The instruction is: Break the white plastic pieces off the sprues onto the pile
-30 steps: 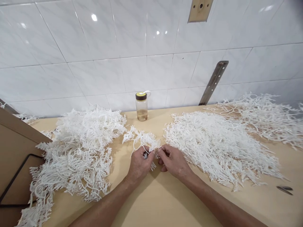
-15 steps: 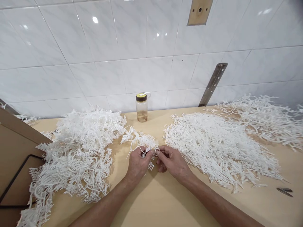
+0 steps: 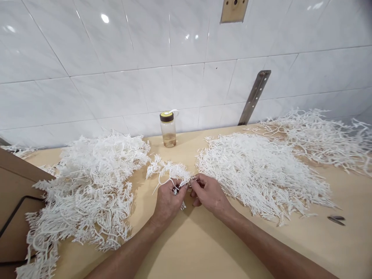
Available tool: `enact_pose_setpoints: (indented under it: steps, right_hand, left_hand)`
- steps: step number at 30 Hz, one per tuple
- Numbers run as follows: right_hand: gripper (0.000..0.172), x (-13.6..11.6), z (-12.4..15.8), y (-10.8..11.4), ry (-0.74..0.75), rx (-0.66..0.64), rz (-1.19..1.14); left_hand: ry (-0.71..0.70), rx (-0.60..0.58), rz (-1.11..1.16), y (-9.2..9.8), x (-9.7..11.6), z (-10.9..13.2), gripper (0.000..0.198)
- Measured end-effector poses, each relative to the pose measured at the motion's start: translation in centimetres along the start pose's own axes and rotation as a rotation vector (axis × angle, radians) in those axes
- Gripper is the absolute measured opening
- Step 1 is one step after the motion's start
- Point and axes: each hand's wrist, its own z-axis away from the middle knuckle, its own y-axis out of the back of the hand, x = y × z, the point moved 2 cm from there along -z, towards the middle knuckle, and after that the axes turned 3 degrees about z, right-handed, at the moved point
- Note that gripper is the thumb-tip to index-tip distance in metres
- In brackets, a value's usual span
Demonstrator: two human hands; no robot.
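Observation:
A white branching plastic sprig [image 3: 170, 170] with many fine tips spans the space just beyond my hands. My left hand [image 3: 169, 200] is closed on it, thumb and index finger pinching near its right end. My right hand [image 3: 209, 194] meets the left one there, its thumb and forefinger pressed together on the sprig's tips. The exact bit between the right fingertips is too small to make out. To the left spreads a big heap of similar white sprigs [image 3: 95, 186]; to the right lies a pile of short white pieces [image 3: 261, 174].
A clear bottle [image 3: 168, 131] with brown liquid stands near the tiled wall. Bare white stems [image 3: 325, 135] lie at the back right. Small dark snips [image 3: 336, 220] rest on the right of the table [image 3: 203, 248]. A brown box [image 3: 17, 186] borders the left side.
The view has shifted slightly, so the objects appear a bit further left. Both hands remain together on the sprig, with the right fingers slightly repositioned at its tips.

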Motion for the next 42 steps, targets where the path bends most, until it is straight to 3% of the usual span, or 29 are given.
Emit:
enact_pose_setpoints:
  steps: [8,15,23,32,39,42]
  right_hand:
    - [0.014,0.4,-0.3,0.0,-0.028,-0.030,-0.113]
    - [0.023,0.8,-0.3,-0.2,0.000,-0.059,-0.182]
    - [0.023,0.9,-0.4,0.1,0.015,-0.060,-0.211]
    - [0.036,0.5,0.1,0.5,0.033,-0.217,-0.130]
    - [0.025,0.2,0.0,0.6,-0.038,-0.132,-0.043]
    - [0.020,0.3,-0.1,0.6,-0.004,-0.083,0.016]
  left_hand:
    - [0.072,0.006,0.034,0.1,-0.2,-0.1,0.030]
    - [0.104,0.058,0.090,0.3,-0.3,-0.4,0.033]
    - [0.084,-0.078,0.109,0.1,-1.0,-0.6,0.029]
    - [0.036,0.033,-0.048,0.3,-0.8,-0.3,0.023]
    - [-0.061,0.058,-0.177,0.5,-0.1,0.0,0.027]
    - [-0.073,0.053,-0.156,0.5,-0.2,0.0,0.028]
